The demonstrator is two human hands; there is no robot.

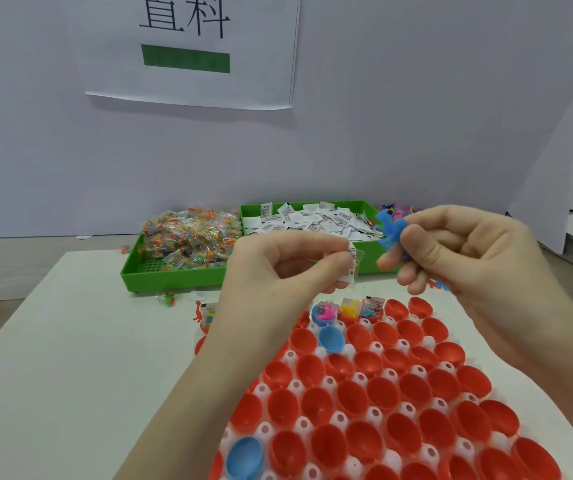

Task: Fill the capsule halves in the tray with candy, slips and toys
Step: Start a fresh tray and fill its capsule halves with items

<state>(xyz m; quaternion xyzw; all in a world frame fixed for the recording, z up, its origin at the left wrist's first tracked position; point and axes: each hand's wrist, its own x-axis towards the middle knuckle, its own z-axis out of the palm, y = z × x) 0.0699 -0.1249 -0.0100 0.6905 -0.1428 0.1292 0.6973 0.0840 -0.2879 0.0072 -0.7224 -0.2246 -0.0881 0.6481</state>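
The white tray (pixel 375 407) of capsule halves runs off the bottom and right edges, and the person's left forearm covers its near-left part, so its full extent cannot be told. Most halves in it are red (pixel 349 400) and lie hollow side up; two are blue (pixel 330 337). Along the far row a few halves already hold something (a pink toy, a yellow one, printed slips), though the details there are small and hard to read. A pile of small toys (pixel 399 209) behind the right hand is mostly hidden.

The left hand (pixel 278 268) hovers above the tray's far edge, thumb and forefinger pinched on a white printed slip (pixel 351 266); something clear with a yellow spot seems to lie against the slip, too blurred to name. The right hand (pixel 461 251), just beside it, has its fingers curled and pinches a blue toy figure (pixel 390 228) between thumb and fingertips.

Beyond the hands sit two green bins: one (pixel 174 277) heaped with wrapped candy (pixel 188 237), the other (pixel 368 263) full of slips (pixel 312 221). A paper sign (pixel 188 50) hangs on the wall.
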